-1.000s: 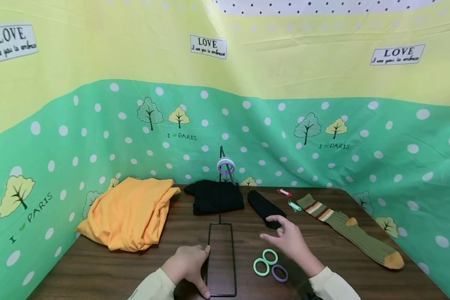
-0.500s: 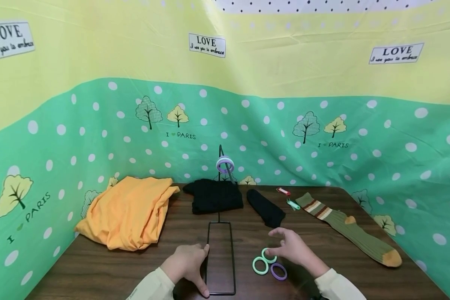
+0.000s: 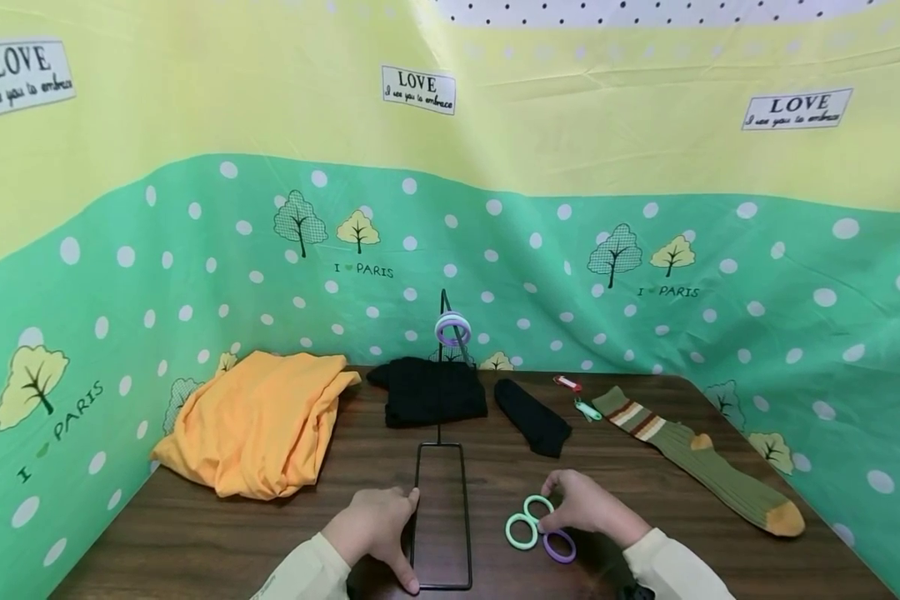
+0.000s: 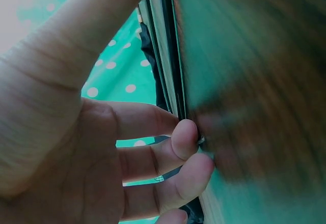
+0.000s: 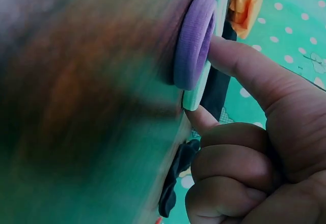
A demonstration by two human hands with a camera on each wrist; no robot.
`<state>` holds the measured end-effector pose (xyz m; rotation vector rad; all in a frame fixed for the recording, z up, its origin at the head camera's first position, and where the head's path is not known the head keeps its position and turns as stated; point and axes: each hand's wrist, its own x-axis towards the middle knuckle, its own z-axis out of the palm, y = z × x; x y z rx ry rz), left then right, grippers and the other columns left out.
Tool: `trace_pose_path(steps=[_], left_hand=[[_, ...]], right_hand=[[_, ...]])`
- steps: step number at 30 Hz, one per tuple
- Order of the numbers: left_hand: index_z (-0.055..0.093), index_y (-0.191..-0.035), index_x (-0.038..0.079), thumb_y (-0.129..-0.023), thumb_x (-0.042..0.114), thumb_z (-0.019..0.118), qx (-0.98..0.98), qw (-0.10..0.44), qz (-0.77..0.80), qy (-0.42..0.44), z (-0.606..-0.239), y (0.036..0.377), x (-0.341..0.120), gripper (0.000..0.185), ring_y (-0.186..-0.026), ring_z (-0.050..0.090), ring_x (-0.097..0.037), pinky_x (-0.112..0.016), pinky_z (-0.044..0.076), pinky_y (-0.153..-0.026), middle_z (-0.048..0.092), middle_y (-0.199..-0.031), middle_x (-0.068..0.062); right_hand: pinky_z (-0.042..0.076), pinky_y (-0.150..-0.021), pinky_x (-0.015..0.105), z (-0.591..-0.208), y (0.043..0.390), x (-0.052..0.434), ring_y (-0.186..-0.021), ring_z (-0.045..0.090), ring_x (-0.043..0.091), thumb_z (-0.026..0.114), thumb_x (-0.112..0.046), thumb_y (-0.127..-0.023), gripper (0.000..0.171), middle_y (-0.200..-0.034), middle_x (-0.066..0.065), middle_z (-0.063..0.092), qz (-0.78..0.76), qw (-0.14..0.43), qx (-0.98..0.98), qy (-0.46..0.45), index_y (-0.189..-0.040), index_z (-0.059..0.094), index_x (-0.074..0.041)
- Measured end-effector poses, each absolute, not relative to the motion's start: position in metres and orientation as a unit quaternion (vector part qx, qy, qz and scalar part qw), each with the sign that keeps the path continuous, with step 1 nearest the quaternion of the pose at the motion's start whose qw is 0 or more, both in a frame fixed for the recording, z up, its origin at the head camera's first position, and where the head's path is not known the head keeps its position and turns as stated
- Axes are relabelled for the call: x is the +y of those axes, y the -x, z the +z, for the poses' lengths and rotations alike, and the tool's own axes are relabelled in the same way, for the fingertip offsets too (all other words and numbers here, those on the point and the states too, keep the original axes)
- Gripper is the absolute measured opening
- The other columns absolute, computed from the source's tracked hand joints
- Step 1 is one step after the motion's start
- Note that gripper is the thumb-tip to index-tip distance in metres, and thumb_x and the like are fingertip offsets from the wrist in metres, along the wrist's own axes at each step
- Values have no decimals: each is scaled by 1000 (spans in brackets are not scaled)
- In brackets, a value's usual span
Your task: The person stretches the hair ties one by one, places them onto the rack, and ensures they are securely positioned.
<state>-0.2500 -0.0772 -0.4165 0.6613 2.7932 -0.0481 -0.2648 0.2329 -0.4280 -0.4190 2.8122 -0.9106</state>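
Observation:
My left hand (image 3: 375, 527) lies at the left side of a black wire stand (image 3: 467, 521), thumb at the near corner of its base and fingertips against the side bar. In the left wrist view, fairly straight fingers (image 4: 145, 158) touch that bar. A purple and a pale hair tie (image 3: 452, 342) hang on the stand's arm. My right hand (image 3: 588, 504) pinches the farther green hair tie (image 3: 537, 498) between thumb and index finger; the other fingers are curled. Beside it on the table lie a second green hair tie (image 3: 522, 547) and a purple hair tie (image 5: 186, 56).
An orange cloth (image 3: 262, 433) is heaped at the left. Folded black fabric (image 3: 435, 396) lies behind the stand's base, with a black sock (image 3: 532, 418) beside it. Red (image 3: 567, 383) and green key tags (image 3: 588, 410) and an olive sock (image 3: 708, 471) lie at the right.
My right hand has come down and nearer from above the black sock to the hair ties, and its thumb and index finger have closed on a green one. The left hand stays put.

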Motion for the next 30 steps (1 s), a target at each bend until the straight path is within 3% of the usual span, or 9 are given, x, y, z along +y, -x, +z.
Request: trace_pose_path(steps=[10,17,21,30], left_hand=[[43,-139,14,-44,71,76,965,121,-25,-230,-414,249,-78,115,-112,57,-20,-40,51,-75,57,-127,-6],[44,-138,13,-44,71,76,965,118,-27,-233,-415,248,-78,116,-111,57,-19,-39,51,-73,58,-125,-5],[44,-139,14,-44,72,76,964,128,-25,-233,-416,249,-78,115,-111,57,-19,-38,51,-74,58,-125,-4],[43,-139,14,-44,72,75,964,132,-23,-228,-416,250,-77,116,-110,58,-20,-39,51,-73,57,-126,-6]], right_hand=[[31,-46,23,-430,269,229,-47,34,8,77,-15,-64,24,-56,-7,39,-292,73,943,142,-79,59,-7],[36,-47,24,-427,269,227,-48,41,7,74,-17,-69,22,-60,-4,50,-299,49,944,129,-82,59,-7],[36,-46,24,-417,264,221,-48,40,8,75,-18,-72,25,-59,-3,50,-312,16,943,113,-88,60,-7],[27,-41,20,-365,231,190,-40,22,2,76,-17,-73,29,-47,-10,25,-345,-117,921,136,-96,58,-18]])
